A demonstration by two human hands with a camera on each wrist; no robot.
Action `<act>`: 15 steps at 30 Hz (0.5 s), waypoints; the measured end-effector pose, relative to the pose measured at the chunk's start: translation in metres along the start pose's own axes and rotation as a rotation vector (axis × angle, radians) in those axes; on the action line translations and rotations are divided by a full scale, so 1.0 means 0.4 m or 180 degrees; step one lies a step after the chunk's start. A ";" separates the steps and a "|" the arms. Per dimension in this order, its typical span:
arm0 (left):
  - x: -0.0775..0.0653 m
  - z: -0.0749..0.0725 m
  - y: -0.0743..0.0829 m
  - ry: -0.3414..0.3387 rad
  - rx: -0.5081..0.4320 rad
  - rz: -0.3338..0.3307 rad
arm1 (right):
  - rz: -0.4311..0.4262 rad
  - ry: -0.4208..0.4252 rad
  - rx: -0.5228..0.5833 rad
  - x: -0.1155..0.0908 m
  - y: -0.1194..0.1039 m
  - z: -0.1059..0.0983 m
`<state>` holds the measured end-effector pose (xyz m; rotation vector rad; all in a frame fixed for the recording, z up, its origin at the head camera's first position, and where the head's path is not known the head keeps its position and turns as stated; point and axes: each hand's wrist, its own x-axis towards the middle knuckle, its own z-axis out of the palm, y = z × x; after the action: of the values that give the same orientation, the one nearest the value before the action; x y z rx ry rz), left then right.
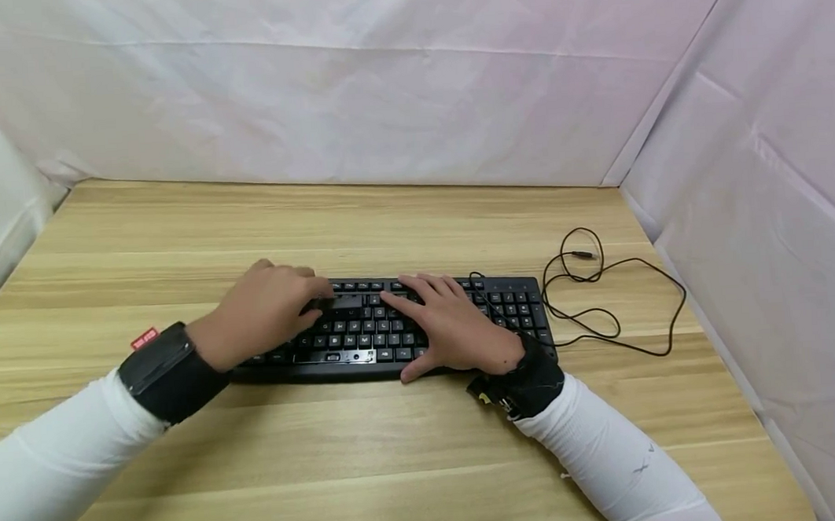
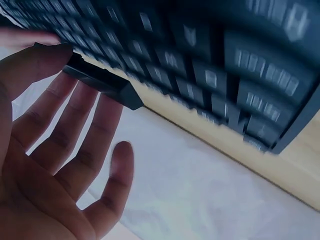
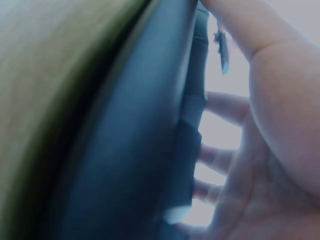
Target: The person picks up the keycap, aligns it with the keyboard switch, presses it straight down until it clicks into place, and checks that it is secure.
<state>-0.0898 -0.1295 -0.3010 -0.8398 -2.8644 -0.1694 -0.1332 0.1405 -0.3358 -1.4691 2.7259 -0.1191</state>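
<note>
A black keyboard [image 1: 367, 371] lies on the wooden table, its lower row showing a shiny bare slot [image 1: 352, 357] where the space bar sits. My left hand [image 1: 264, 309] pinches a long black space bar keycap [image 1: 343, 303] above the keys. In the left wrist view the thumb lies on one side of this keycap [image 2: 102, 80] and several fingers on the other, near one end. My right hand [image 1: 456, 329] rests spread over the keyboard's right half, with its thumb at the front edge. The right wrist view shows its fingers [image 3: 220, 157] reaching over the keys.
A thin black cable [image 1: 666, 350] with a plug [image 1: 582, 255] lies in loops right of the keyboard. White cloth walls [image 1: 381, 105] stand behind and beside the wooden table [image 1: 372, 467]. A red tag [image 1: 145, 338] shows by the left wristband.
</note>
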 end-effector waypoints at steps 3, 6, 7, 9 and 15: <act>-0.027 0.005 0.022 0.0008 -0.0063 0.0072 | -0.0002 0.0003 -0.0002 0.000 0.000 0.001; -0.046 0.014 0.046 -0.0010 -0.0037 0.0118 | 0.0020 -0.0025 0.0009 -0.001 -0.001 0.001; -0.050 0.017 0.054 -0.0020 -0.0028 0.0125 | 0.0029 -0.0037 0.0011 -0.001 -0.001 0.000; -0.058 0.023 0.068 -0.0031 0.0001 0.0148 | 0.0041 -0.0058 0.0024 -0.002 -0.001 0.000; -0.070 0.042 0.092 0.0003 0.0060 0.0201 | 0.0020 -0.0050 0.0020 -0.002 -0.002 -0.003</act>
<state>-0.0483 -0.1108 -0.3201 -0.9249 -2.8299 -0.1353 -0.1322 0.1408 -0.3346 -1.4534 2.7151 -0.1153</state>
